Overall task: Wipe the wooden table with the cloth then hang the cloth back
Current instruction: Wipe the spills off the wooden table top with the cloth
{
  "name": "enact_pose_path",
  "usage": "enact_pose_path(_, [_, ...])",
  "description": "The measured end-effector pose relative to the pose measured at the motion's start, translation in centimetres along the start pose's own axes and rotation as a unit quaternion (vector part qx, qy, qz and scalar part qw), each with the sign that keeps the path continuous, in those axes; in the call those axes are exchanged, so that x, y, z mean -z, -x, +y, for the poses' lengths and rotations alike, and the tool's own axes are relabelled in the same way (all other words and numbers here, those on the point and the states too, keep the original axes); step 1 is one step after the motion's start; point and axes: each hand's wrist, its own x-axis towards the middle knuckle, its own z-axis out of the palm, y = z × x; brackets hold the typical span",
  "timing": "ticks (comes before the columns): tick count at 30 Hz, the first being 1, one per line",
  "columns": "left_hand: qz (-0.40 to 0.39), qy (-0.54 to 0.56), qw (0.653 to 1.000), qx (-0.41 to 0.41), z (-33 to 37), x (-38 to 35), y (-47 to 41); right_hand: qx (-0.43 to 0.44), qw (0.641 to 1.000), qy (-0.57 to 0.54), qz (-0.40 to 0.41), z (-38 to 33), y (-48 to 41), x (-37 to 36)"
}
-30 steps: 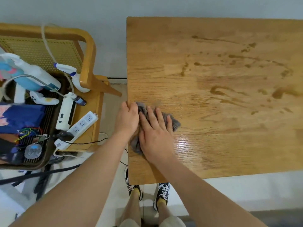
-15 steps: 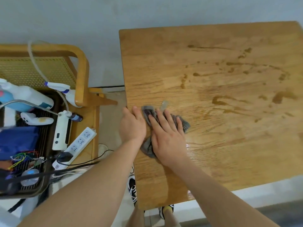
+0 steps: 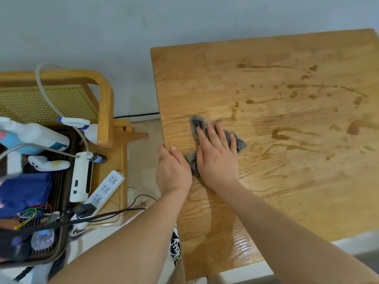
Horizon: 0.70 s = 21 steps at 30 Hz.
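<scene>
A small grey cloth [image 3: 198, 123] lies crumpled on the wooden table [image 3: 287, 181] near its left edge. My right hand [image 3: 217, 156] presses flat on the cloth with fingers spread, covering most of it. My left hand [image 3: 173, 171] rests on the table's left edge beside the cloth, fingers curled over the rim, and holds nothing. Wet brown streaks and drops [image 3: 283, 134] spread over the table to the right of the cloth. The near part of the table shines wet.
A wooden chair [image 3: 106, 111] stands left of the table, loaded with a spray bottle [image 3: 34, 136], a white power strip [image 3: 102, 189], cables and a dark tray [image 3: 55, 253]. A grey wall runs behind. My shoe [image 3: 175, 247] shows under the table's edge.
My right hand has pushed the cloth away from me and slightly right along the table. My left hand stayed on the left edge. The view has tilted, showing more wall.
</scene>
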Motion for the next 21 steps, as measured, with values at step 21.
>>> enact_pose_path(21, [-0.063,0.075,0.995,0.0,-0.7,1.1,0.4,-0.092,0.995,-0.026,-0.036,-4.4,11.6,-0.4])
